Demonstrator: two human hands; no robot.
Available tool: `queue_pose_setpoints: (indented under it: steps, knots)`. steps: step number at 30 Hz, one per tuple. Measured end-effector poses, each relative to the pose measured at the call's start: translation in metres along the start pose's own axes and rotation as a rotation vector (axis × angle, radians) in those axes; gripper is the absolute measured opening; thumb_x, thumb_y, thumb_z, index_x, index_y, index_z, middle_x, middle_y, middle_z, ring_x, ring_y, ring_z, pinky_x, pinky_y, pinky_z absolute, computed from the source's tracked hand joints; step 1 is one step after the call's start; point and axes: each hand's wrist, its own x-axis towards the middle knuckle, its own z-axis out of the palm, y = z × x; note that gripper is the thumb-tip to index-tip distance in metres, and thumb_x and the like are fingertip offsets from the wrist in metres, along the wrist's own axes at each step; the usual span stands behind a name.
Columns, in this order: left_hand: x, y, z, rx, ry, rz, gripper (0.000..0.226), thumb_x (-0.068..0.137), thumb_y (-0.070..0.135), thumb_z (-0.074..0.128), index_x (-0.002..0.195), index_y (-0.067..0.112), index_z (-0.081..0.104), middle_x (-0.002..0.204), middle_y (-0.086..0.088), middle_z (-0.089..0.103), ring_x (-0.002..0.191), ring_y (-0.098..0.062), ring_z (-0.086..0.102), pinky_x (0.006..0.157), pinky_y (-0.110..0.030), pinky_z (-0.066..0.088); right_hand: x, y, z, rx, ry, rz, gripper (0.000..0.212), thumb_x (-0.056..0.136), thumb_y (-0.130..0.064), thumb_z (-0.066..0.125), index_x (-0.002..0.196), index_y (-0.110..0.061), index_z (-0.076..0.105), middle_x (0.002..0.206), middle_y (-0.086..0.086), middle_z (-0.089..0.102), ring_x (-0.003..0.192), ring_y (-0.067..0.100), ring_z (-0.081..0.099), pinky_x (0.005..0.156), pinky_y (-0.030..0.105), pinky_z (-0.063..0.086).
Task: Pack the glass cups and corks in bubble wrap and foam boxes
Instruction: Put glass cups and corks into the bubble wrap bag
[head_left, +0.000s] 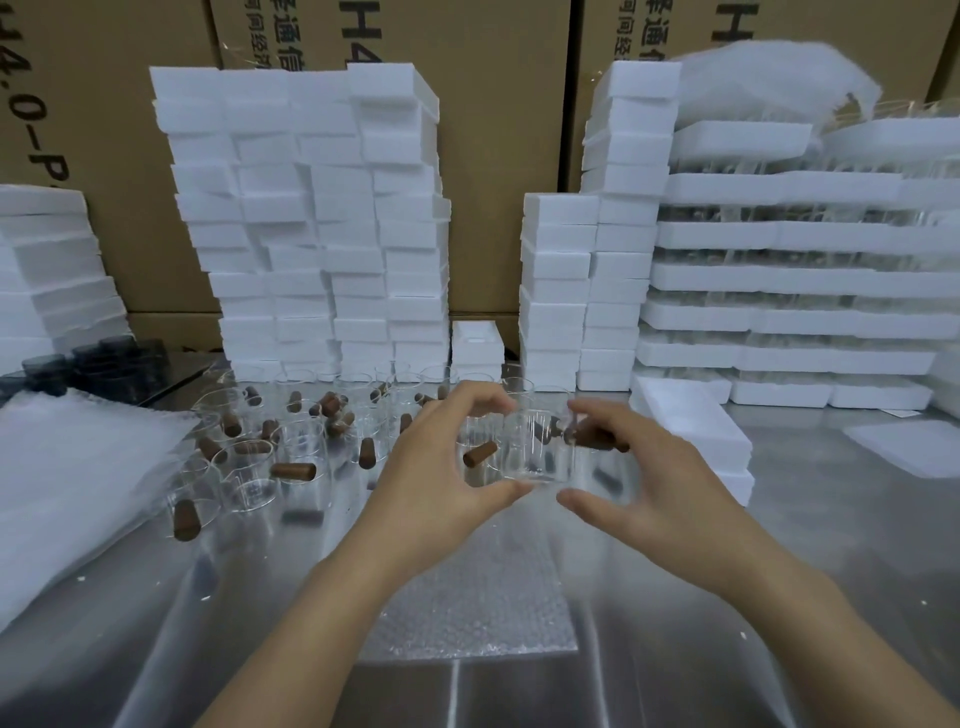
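My left hand (441, 467) and my right hand (644, 478) together hold a clear glass cup (535, 449) above the metal table, thumbs beneath it and fingers curled over its top. My right fingers also pinch a brown cork (589, 436) at the cup's right side. Another cork (479, 454) shows just left of the held cup. A sheet of bubble wrap (467, 608) lies flat on the table under my forearms. Several empty glass cups (249, 475) and loose corks (293, 470) are scattered to the left.
Tall stacks of white foam boxes (311, 218) stand at the back, with foam trays of glasses (789, 275) at right. A pile of bubble wrap (78, 478) lies at left, dark cups (104, 358) behind it. Two foam boxes (691, 415) sit right of my hands.
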Motion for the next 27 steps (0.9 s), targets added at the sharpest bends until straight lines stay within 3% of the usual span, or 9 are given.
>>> queue_pose_setpoints:
  steps: [5,9,11,14,17,18,20,23,27]
  knots:
    - [-0.001,-0.009,-0.002,0.058,-0.081,-0.051,0.059,0.078,0.031,0.094,0.12,0.05,0.058,0.131,0.034,0.061,0.126,0.012,0.052,0.1,-0.021,0.04,0.0,0.008,0.002,-0.087,-0.099,0.057,0.05,0.089,-0.051,0.075,0.137,-0.043,0.062,0.124,-0.027,0.064,0.117,-0.012,0.054,0.1,0.009,0.041]
    - [-0.001,-0.015,-0.001,0.037,-0.141,-0.072,0.06,0.081,0.032,0.093,0.126,0.05,0.058,0.134,0.031,0.061,0.132,0.009,0.052,0.11,-0.027,0.042,0.003,0.011,0.001,-0.074,-0.144,0.104,0.024,0.097,-0.036,0.071,0.119,-0.045,0.073,0.103,-0.034,0.069,0.105,-0.013,0.06,0.092,0.01,0.045]
    - [-0.001,-0.015,0.003,0.054,-0.141,-0.069,0.064,0.085,0.031,0.09,0.132,0.055,0.054,0.136,0.033,0.058,0.131,0.01,0.052,0.11,-0.027,0.044,0.004,0.013,0.0,-0.061,-0.14,0.146,0.012,0.096,-0.036,0.073,0.105,-0.042,0.078,0.094,-0.034,0.071,0.096,-0.007,0.066,0.09,0.018,0.051]
    - [-0.002,-0.012,0.009,0.122,-0.088,-0.102,0.067,0.091,0.034,0.084,0.136,0.063,0.044,0.128,0.031,0.057,0.116,0.01,0.056,0.09,-0.018,0.048,0.005,0.017,0.002,-0.004,-0.035,0.279,0.003,0.092,-0.036,0.078,0.092,-0.039,0.078,0.085,-0.029,0.072,0.089,-0.002,0.069,0.082,0.028,0.055]
    - [-0.009,-0.007,0.018,0.332,-0.114,-0.142,0.021,0.097,0.047,0.072,0.107,0.051,0.053,0.099,0.021,0.06,0.084,0.005,0.059,0.067,-0.02,0.044,0.006,0.023,0.003,0.071,0.11,0.392,0.008,0.091,-0.028,0.08,0.088,-0.034,0.077,0.077,-0.016,0.073,0.079,-0.001,0.067,0.068,0.017,0.047]
    - [-0.012,-0.004,0.023,0.427,-0.139,-0.146,0.016,0.097,0.054,0.066,0.096,0.045,0.053,0.09,0.019,0.059,0.075,0.003,0.056,0.063,-0.022,0.04,0.006,0.024,0.002,0.125,0.147,0.439,0.007,0.091,-0.026,0.08,0.088,-0.032,0.077,0.075,-0.013,0.072,0.076,0.001,0.066,0.061,0.011,0.042]
    - [-0.019,-0.001,0.034,0.549,-0.213,-0.153,0.032,0.095,0.065,0.059,0.084,0.037,0.049,0.079,0.015,0.058,0.069,0.002,0.052,0.059,-0.027,0.036,0.006,0.026,0.001,0.275,0.203,0.514,0.004,0.092,-0.022,0.079,0.091,-0.025,0.079,0.069,-0.007,0.069,0.071,0.006,0.069,0.052,0.008,0.039]
    - [-0.023,-0.003,0.046,0.639,-0.362,-0.205,0.041,0.093,0.07,0.055,0.083,0.03,0.053,0.082,0.013,0.062,0.075,-0.006,0.056,0.065,-0.033,0.037,0.005,0.023,-0.001,0.507,0.247,0.598,0.005,0.093,-0.019,0.079,0.097,-0.016,0.079,0.082,0.007,0.076,0.066,0.002,0.07,0.063,0.015,0.045]
    - [-0.022,-0.009,0.043,0.592,-0.401,-0.252,0.025,0.098,0.049,0.06,0.084,0.029,0.055,0.083,0.014,0.063,0.074,0.0,0.053,0.061,-0.026,0.033,0.006,0.021,-0.002,0.655,0.24,0.708,0.011,0.094,-0.022,0.078,0.099,-0.013,0.079,0.103,-0.006,0.077,0.065,0.002,0.07,0.072,0.026,0.048]
